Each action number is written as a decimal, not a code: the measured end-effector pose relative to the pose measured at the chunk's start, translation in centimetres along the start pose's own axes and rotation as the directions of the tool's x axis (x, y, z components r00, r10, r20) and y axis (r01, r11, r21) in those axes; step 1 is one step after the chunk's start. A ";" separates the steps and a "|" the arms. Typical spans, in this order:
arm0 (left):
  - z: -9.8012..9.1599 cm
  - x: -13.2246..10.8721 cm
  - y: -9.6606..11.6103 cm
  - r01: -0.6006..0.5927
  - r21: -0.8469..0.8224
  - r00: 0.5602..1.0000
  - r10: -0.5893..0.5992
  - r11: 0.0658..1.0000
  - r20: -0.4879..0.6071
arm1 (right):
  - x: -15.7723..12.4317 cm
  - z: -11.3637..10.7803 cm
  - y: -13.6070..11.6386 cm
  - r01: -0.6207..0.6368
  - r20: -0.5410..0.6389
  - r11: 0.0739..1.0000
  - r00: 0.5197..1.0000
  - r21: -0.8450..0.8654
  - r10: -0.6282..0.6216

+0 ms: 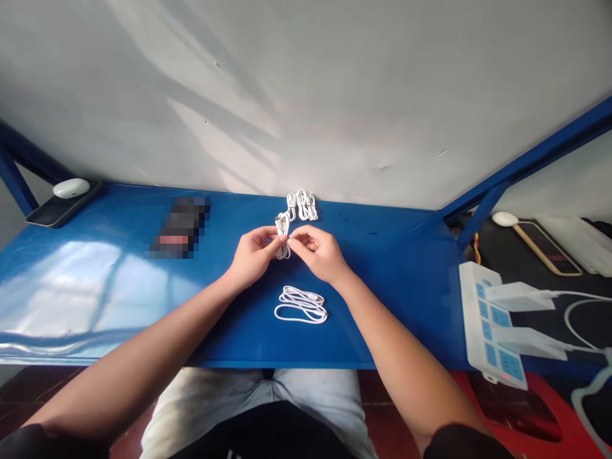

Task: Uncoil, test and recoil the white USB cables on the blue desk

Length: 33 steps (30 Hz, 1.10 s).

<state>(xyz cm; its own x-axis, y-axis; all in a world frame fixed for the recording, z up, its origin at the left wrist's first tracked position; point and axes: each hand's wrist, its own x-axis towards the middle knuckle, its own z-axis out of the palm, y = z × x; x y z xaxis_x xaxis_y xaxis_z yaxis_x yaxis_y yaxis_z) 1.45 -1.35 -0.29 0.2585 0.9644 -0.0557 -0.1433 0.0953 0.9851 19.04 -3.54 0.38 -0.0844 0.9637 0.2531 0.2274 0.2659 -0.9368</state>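
My left hand (253, 254) and my right hand (319, 252) meet over the middle of the blue table (392, 268), both pinching a small bundled white cable (282, 234) between their fingertips. A loosely coiled white cable (301, 305) lies flat on the table just in front of my hands. Behind them, near the wall, sits a group of tied white cable bundles (301, 205).
A blurred dark object (180, 227) lies left of my hands. At the far left a white oval device (71, 187) rests on a dark tablet (52, 210). A white power strip (492, 328) with plugged chargers sits at the right, beyond it another phone and white device.
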 end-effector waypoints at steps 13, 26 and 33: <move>0.2 -0.4 0.1 0.025 -0.064 0.994 -0.018 0.998 0.104 | 0.4 -1.6 -0.2 -0.123 0.136 0.989 0.984 0.079 0.112; -1.4 0.6 0.0 0.088 0.001 0.946 -0.084 0.996 0.313 | 0.4 -1.7 -0.1 -0.015 0.132 0.994 0.991 -0.108 0.029; -1.3 0.3 -0.5 -0.290 0.264 0.936 0.215 0.920 0.279 | 0.6 -2.1 0.6 -0.434 0.239 0.878 0.891 0.202 0.386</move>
<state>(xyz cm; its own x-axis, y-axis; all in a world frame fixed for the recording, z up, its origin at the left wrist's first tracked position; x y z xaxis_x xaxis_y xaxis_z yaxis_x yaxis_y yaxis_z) 0.36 -0.82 -1.00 0.4774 0.8544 0.2051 0.0454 -0.2571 0.9653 21.15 -2.76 0.52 -0.2195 0.9562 -0.1937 0.0400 -0.1895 -0.9811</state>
